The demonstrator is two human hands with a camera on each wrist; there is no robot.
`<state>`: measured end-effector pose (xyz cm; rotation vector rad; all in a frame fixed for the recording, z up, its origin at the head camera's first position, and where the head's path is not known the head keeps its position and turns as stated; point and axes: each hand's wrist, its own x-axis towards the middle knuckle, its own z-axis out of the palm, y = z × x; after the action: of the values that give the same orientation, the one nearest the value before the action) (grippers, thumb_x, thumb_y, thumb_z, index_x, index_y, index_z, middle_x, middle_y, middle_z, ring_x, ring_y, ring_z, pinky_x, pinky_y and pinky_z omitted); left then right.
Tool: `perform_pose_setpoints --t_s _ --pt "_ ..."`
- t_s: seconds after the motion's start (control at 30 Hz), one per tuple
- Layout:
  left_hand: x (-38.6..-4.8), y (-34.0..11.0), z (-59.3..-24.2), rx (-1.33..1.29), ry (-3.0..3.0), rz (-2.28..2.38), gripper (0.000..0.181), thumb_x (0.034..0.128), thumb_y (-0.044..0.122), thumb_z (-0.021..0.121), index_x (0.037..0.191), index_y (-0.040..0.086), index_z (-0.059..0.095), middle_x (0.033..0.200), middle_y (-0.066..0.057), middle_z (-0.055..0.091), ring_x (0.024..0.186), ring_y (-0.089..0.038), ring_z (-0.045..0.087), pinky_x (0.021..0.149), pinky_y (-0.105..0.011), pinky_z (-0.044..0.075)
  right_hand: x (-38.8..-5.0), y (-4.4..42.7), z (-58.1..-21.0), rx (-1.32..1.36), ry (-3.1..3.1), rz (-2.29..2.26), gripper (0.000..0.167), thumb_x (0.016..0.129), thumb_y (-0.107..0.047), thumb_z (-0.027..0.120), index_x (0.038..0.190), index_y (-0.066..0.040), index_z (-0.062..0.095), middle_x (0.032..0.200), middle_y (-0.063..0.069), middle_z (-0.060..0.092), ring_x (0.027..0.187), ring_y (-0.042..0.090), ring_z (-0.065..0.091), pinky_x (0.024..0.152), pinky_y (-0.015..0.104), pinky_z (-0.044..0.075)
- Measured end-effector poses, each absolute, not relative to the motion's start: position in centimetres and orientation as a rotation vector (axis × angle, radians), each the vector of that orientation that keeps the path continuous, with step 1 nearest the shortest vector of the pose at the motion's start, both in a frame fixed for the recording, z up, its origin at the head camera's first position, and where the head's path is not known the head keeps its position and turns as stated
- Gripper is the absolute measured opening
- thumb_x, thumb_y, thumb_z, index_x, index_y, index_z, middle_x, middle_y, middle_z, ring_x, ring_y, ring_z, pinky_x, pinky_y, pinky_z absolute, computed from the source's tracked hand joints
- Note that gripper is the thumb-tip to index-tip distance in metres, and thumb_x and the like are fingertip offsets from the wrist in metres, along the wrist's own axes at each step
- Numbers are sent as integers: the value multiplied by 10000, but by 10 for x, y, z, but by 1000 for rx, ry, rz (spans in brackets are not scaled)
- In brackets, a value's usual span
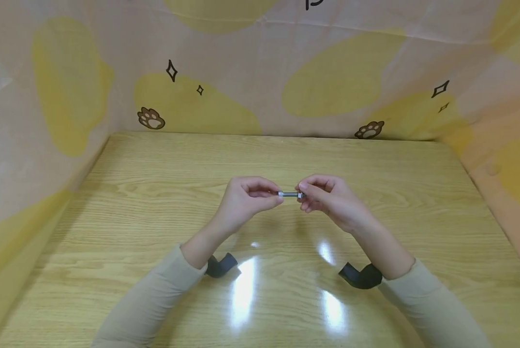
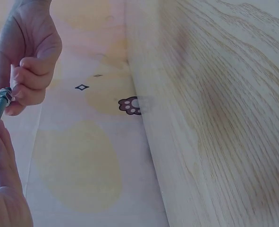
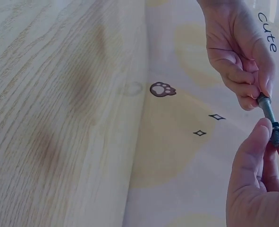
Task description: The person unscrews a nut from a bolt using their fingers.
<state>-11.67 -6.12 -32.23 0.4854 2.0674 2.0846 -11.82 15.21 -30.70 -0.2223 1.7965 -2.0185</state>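
A metal bolt is held level above the table between both hands. My left hand pinches the bolt at its head end between thumb and fingers, which partly hide the head. At the other end, my right hand pinches a hex nut that sits on the thread. In the right wrist view the threaded shank runs between the two hands, and the tip pokes out past the nut. The left wrist view shows the nut beside the right fingertips.
Under the hands lies a wood-grain table with bright light reflections. Printed cloth with yellow patches and paw marks rises along the back and sides. A dark curved strap piece juts from the left wrist, another from the right.
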Motion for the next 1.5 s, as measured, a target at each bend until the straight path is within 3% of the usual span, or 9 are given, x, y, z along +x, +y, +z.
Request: perform_pose_setpoints --t_s 0.1,0.27,0.43,0.6,0.8,1.0,1.23,1.4,1.5 --pt "-117 -61 -323 491 2057 2087 139 773 2 731 896 -42 683 850 -114 686 740 -206 664 711 -335 568 -118 154 -308 -268 1784 -2046 144 899 2 571 879 -110 660 805 22 634 679 109 621 680 238 549" --pt "-117 -62 -323 480 2057 2078 149 771 1 733 904 -43 681 853 -112 683 741 -202 662 714 -332 567 -117 157 -309 -338 1763 -2079 274 801 126 613 950 -103 639 950 50 622 811 138 621 766 258 541" --pt "-116 -63 -322 480 2056 2083 156 772 1 732 909 -47 678 855 -120 682 744 -208 664 718 -339 567 -117 153 -308 -258 1746 -2045 103 903 -14 572 934 -87 639 865 57 626 726 139 630 717 268 555" --pt "-115 -64 -322 485 2057 2086 148 774 3 730 905 -43 680 855 -119 680 747 -212 664 720 -342 567 -117 151 -310 -203 1736 -2031 126 931 -42 541 881 -78 650 727 41 643 617 115 617 617 237 553" --pt "-115 -67 -323 451 2073 2093 163 765 15 744 906 -38 684 863 -109 682 745 -208 662 706 -328 568 -117 154 -312 -334 1728 -2048 239 839 117 562 973 -74 616 876 46 628 772 142 658 760 296 554" --pt "-116 -66 -325 462 2064 2090 167 767 15 742 912 -44 683 871 -110 682 753 -206 665 711 -329 567 -118 151 -313 -322 1740 -2052 119 904 5 565 941 -86 633 846 58 643 749 145 656 744 294 557" --pt "-117 -66 -327 472 2062 2094 153 768 -6 732 906 -50 681 862 -118 675 739 -204 660 698 -322 568 -117 152 -312 -361 1833 -2038 226 832 78 613 963 -104 633 972 49 619 848 155 635 795 283 539" --pt "-117 -67 -328 484 2068 2086 154 773 8 734 908 -45 681 858 -120 679 745 -210 663 708 -330 568 -118 150 -311 -260 1851 -1982 68 926 -77 565 965 -55 616 827 49 641 718 147 642 708 276 559" --pt "-117 -67 -329 478 2063 2084 160 774 16 737 912 -43 681 859 -120 680 749 -211 664 714 -333 567 -118 150 -312 -253 1858 -1969 61 912 -36 568 941 -55 618 801 39 641 705 130 638 703 269 557"
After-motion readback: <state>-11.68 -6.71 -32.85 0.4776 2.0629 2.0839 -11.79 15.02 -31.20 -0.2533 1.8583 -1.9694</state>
